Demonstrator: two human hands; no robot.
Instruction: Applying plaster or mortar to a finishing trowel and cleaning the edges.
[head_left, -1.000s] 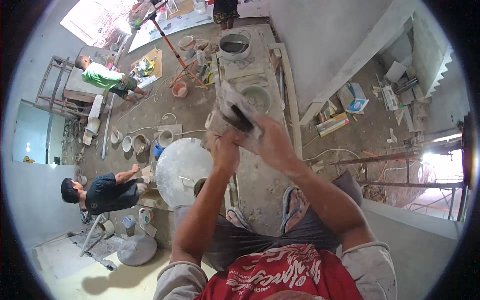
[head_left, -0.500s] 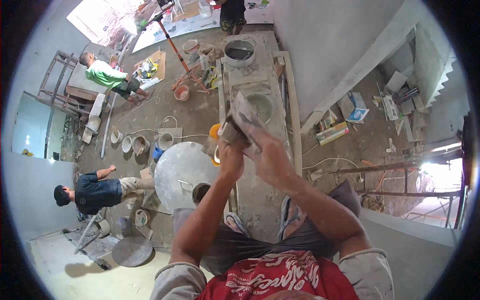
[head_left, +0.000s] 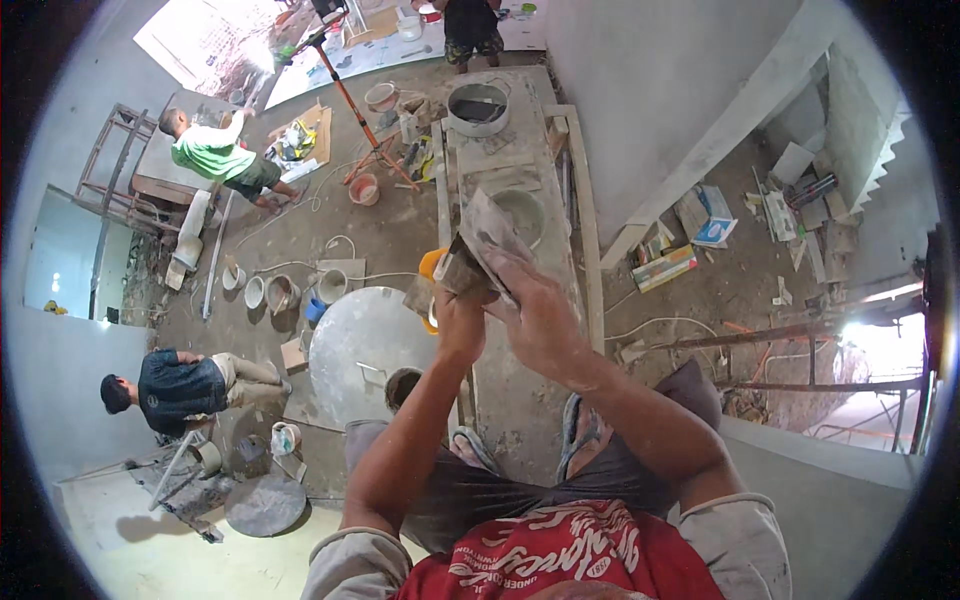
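My left hand (head_left: 462, 320) is closed on a dark, plaster-caked scraper or trowel (head_left: 458, 268). My right hand (head_left: 535, 315) grips a pale, mud-smeared flat trowel (head_left: 488, 235), tilted against the left tool; the handles are mostly hidden by my fingers. The tools are over a dusty plank platform (head_left: 515, 430), where my feet in flip-flops stand. Beyond them sit a bowl of greyish mix (head_left: 522, 210) and a round tub with dark contents (head_left: 478, 118). A yellow object (head_left: 430, 262) shows just left of the tools.
A round metal disc (head_left: 345, 350) lies left, near several buckets (head_left: 255, 290) and cords. A co-worker in dark clothing (head_left: 175, 390), another in green (head_left: 215, 160) and one (head_left: 472, 30) ahead are around. An orange tripod (head_left: 355, 110) stands ahead-left; rusty scaffolding (head_left: 800, 385) is at right.
My hands drew closer and the pale blade turned more upright, uncovering more of the yellow object. The dark-clothed co-worker at left shifted leftward; the one in green raised an arm.
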